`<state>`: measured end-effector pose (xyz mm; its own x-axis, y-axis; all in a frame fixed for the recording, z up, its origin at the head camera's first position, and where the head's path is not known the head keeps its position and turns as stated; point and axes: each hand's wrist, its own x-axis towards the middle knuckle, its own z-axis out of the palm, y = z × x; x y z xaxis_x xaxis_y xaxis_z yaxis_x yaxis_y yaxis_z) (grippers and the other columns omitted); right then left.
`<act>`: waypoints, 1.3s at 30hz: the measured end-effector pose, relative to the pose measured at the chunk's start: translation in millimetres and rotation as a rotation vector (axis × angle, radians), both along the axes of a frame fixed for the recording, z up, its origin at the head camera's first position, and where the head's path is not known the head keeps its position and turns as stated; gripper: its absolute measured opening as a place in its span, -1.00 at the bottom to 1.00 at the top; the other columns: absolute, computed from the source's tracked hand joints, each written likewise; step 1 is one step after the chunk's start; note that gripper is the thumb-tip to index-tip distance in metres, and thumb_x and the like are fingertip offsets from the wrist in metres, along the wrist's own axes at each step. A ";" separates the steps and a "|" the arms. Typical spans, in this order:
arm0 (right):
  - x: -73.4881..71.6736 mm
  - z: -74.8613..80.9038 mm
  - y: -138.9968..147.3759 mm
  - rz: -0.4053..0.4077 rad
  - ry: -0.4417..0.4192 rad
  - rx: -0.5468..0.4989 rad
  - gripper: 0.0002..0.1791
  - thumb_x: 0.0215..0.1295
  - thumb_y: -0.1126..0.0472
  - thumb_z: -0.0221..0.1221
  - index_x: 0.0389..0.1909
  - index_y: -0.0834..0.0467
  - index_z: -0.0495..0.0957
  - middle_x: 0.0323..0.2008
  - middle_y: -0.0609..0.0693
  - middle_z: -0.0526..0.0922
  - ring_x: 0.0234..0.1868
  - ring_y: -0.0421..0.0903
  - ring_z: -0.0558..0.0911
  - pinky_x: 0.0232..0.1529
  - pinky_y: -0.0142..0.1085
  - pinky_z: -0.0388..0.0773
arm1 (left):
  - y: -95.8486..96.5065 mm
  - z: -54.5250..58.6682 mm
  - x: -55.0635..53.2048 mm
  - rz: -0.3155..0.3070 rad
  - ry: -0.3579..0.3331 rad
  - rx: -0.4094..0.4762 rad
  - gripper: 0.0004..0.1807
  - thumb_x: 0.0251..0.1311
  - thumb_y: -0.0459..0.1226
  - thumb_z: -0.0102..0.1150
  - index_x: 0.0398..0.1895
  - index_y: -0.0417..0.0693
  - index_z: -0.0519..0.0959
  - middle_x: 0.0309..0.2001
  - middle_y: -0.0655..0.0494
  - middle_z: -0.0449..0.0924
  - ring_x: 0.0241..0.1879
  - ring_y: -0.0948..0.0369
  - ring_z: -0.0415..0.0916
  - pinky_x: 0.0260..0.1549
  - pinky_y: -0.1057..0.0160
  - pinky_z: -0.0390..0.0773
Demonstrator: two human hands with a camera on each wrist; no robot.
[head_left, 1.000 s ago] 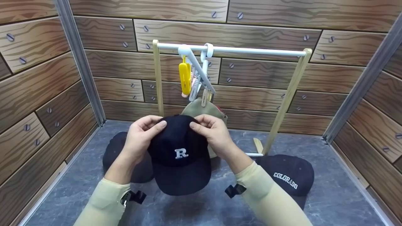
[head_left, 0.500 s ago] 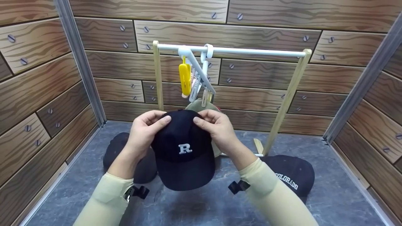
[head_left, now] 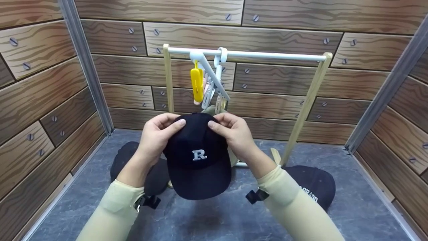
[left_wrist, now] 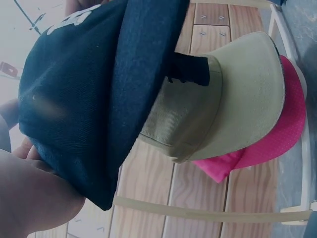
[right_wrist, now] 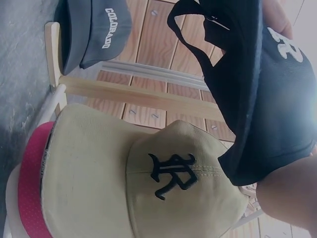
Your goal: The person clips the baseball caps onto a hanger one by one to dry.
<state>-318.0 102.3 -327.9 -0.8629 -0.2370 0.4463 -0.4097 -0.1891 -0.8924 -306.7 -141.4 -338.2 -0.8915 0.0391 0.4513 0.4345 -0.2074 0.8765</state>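
Observation:
A dark navy baseball cap (head_left: 199, 174) with a white letter R hangs brim-down between both hands. My left hand (head_left: 159, 135) pinches the crown's left side near the top, thumb in front. On the opposite side my right hand (head_left: 236, 135) pinches it the same way. Right behind it is a tan cap (right_wrist: 173, 171) with a dark letter, mostly covered in the head view. A pink cap (left_wrist: 277, 134) shows behind the tan one. Clothespins dangle from a white hanger (head_left: 211, 75) just above; one is a yellow clothespin (head_left: 197, 85).
The hanger hooks on the white bar (head_left: 274, 56) of a wooden-post rack (head_left: 307, 107). A dark cap (head_left: 123, 159) lies on the grey tabletop at left, partly behind the left arm. The COLORADO cap (head_left: 314, 182) lies at right. Wood-patterned walls enclose three sides.
Both hands have raised the navy cap and shifted it slightly right, toward the clothespins. It now covers more of the tan cap. The right forearm covers more of the COLORADO cap.

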 end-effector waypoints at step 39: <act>-9.1 23.8 4.6 0.049 0.042 0.133 -0.91 0.54 0.29 0.33 -0.08 0.22 0.75 -0.29 -0.04 0.78 -0.28 -0.17 0.73 -0.21 -0.36 0.68 | 5.7 17.7 2.3 -0.048 0.032 0.043 -0.81 0.40 -0.38 0.50 -0.07 -0.36 0.76 -0.32 -0.05 0.79 -0.37 0.15 0.76 -0.32 0.28 0.73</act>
